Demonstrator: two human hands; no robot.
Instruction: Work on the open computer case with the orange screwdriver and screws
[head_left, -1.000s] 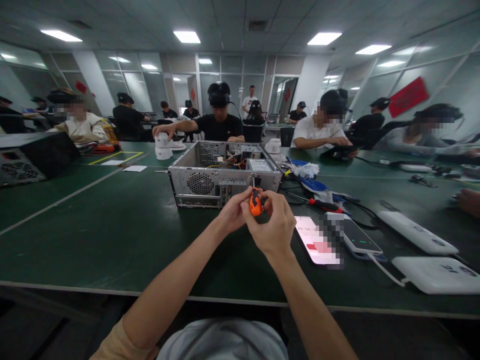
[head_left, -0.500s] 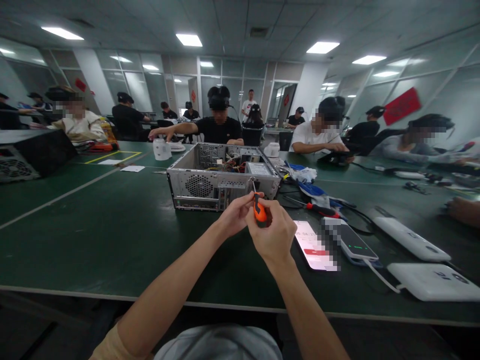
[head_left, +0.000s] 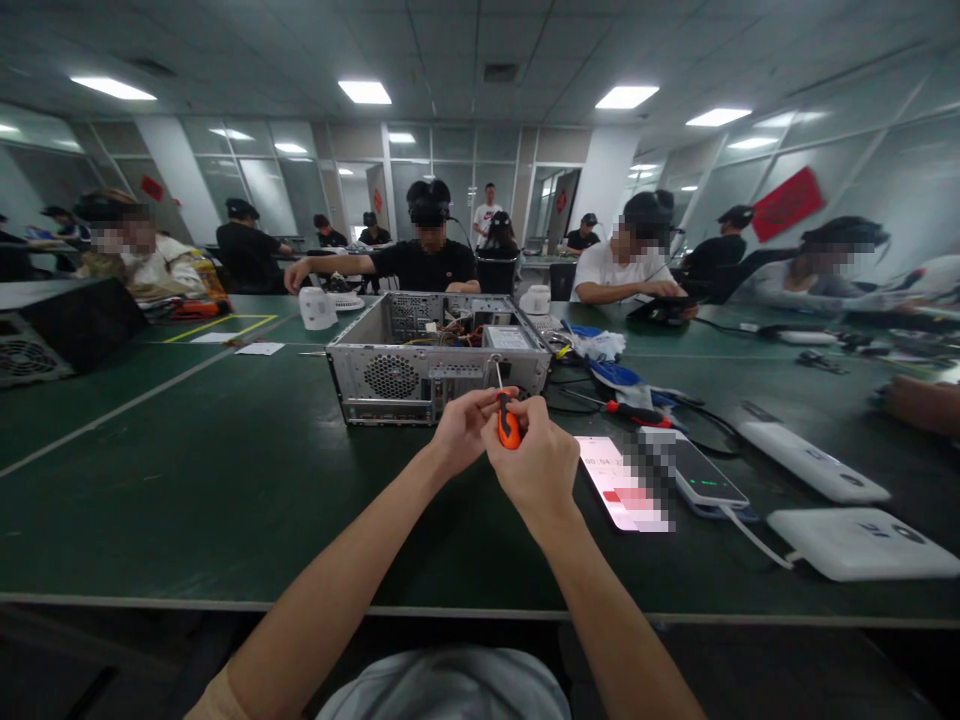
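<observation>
An open metal computer case (head_left: 390, 375) stands on the green table, its perforated rear panel facing me and wires showing inside. My right hand (head_left: 536, 455) is wrapped round the handle of an orange and black screwdriver (head_left: 509, 425). The screwdriver's shaft points up and away, its tip at the right part of the rear panel. Close beside it, my left hand (head_left: 461, 432) has its fingers pinched near the top of the handle; whether they grip the screwdriver or something small cannot be made out.
Right of my hands lie a lit phone (head_left: 611, 485), a second device (head_left: 701, 470), white power banks (head_left: 814, 462) and a red-black screwdriver (head_left: 637, 413) among cables. A black case (head_left: 75, 325) stands far left. People sit opposite, one reaching toward a white cup (head_left: 317, 309).
The whole view has shifted slightly, so the case and my hands appear a little further left. The screwdriver handle looks more upright, with my right hand still round it.
</observation>
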